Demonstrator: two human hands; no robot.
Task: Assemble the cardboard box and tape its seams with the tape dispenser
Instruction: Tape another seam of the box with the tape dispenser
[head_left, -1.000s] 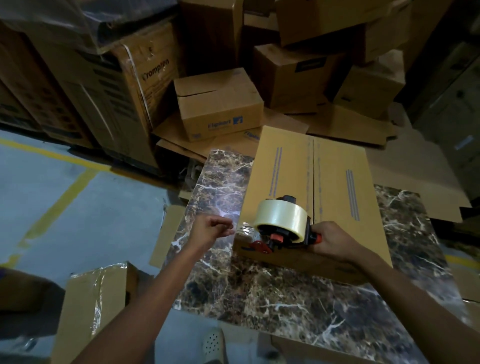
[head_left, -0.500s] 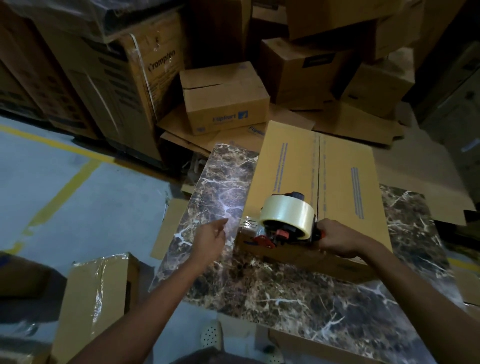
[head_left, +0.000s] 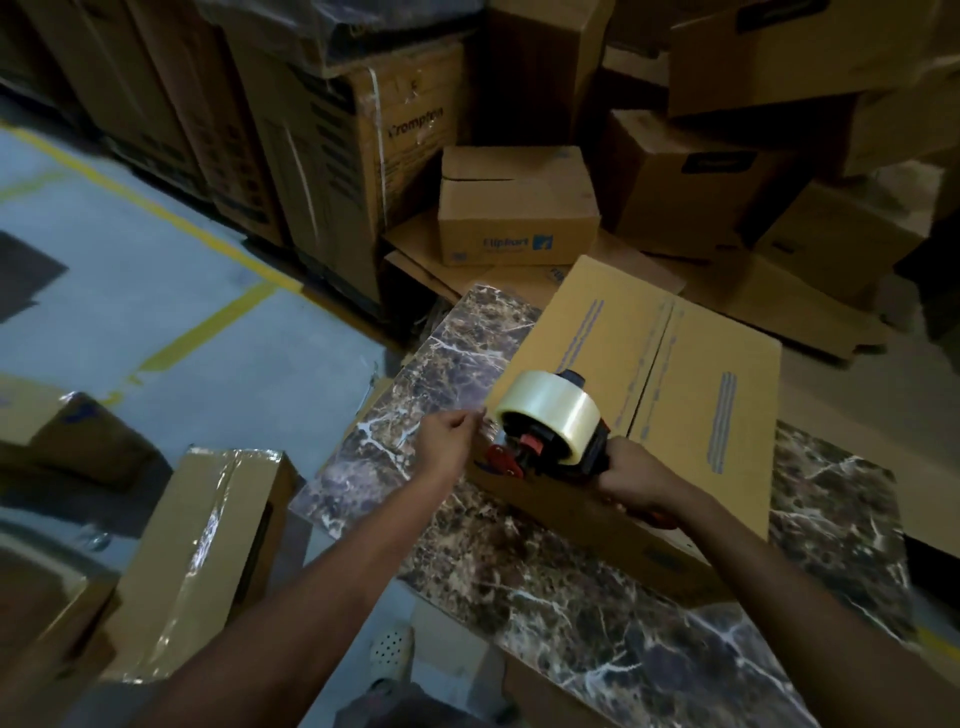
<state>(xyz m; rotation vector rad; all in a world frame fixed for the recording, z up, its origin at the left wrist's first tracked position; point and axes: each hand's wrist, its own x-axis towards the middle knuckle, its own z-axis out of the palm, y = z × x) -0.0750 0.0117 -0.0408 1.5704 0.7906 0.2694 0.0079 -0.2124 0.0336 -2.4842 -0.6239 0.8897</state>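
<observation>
A closed brown cardboard box (head_left: 691, 374) lies on the dark marble table (head_left: 571, 587), its top seam running away from me. The tape dispenser (head_left: 550, 431), black and red with a roll of clear tape, rests on the box's near left corner. My right hand (head_left: 631, 480) grips its handle. My left hand (head_left: 449, 444) is just left of the dispenser, fingers pinched on the loose clear end of the tape (head_left: 485, 415) beside the roll.
A taped cardboard box (head_left: 208, 556) stands on the floor at my left. Stacks of boxes (head_left: 519, 208) and flattened cardboard (head_left: 779, 306) crowd the far side of the table. Grey floor with yellow lines (head_left: 156, 223) lies at the left. My shoe (head_left: 392, 652) shows below the table edge.
My left hand went from open and away from the dispenser to pinching the tape end at the roll. The view has shifted left; the right hand kept hold of the dispenser.
</observation>
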